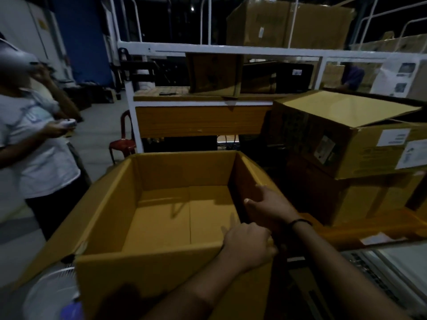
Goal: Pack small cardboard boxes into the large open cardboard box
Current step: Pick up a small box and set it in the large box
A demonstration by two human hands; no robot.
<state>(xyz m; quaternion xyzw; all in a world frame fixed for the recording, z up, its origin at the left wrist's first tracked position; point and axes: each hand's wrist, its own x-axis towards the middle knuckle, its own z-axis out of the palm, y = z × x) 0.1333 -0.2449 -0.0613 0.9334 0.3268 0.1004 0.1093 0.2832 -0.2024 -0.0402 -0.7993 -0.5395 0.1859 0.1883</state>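
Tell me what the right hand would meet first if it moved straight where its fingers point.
Probably the right wall of the large open box, close before the right hand; depth is unclear.

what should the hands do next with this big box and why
Probably let go of the corner and reach for a first small box. The large open box stands open and empty, and both hands are only on it: the left hand grips its near rim at the right corner, and the right hand rests open on the right wall.
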